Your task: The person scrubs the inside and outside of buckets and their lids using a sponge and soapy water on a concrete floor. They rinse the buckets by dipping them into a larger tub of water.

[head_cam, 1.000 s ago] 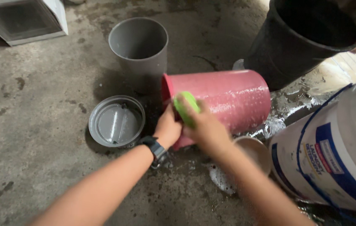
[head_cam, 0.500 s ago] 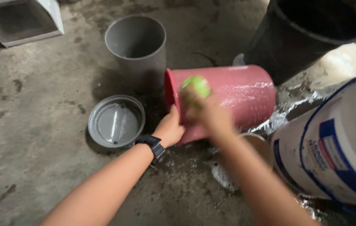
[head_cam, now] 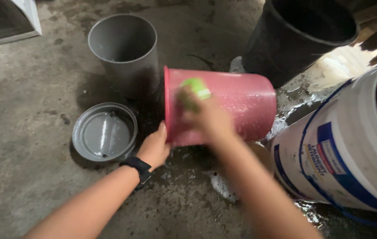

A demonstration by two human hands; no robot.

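A pink plastic bucket (head_cam: 246,104) lies on its side on the wet concrete floor, its rim pointing left. My left hand (head_cam: 154,148), with a black watch on the wrist, grips the bucket's rim at the lower left. My right hand (head_cam: 206,116) presses a green scrubbing sponge (head_cam: 195,90) against the bucket's outer wall near the rim; the hand is blurred from motion.
A grey cylindrical container (head_cam: 126,53) stands upright behind the bucket, with its round grey lid (head_cam: 104,131) flat on the floor to the left. A black tub (head_cam: 299,37) sits at the back right. A large white and blue pail (head_cam: 352,146) leans at the right. Soapy water pools around.
My right hand has rubbed the sponge up along the bucket's wall near the rim. The left hand has stayed on the rim, and the camera has moved closer.
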